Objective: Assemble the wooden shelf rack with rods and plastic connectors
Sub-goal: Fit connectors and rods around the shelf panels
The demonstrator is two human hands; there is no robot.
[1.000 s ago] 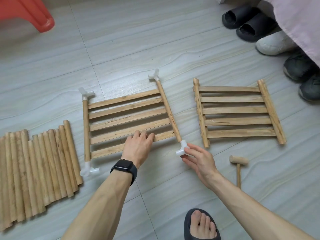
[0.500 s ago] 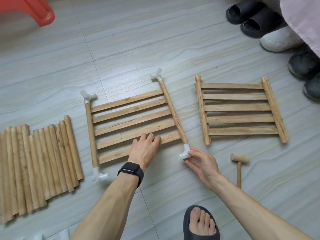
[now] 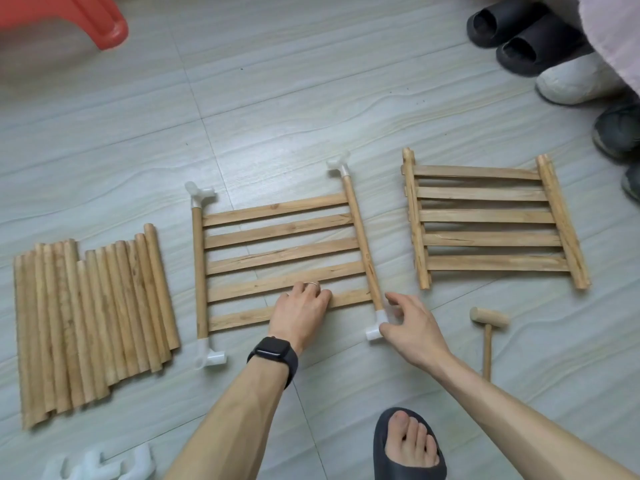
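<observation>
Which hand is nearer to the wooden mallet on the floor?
Right. The right hand is just left of the mallet; the left hand rests farther left on the slats.

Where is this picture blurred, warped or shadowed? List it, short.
Head view: the light is soft and even, with no glare and only faint shadows under the slats of the middle panel. Head view: the loose connectors at the bottom left and the stool are blurred, while the panel and mallet are sharp. Head view: the wide lens seems to bow the floor seams and tilt the rods.
</observation>
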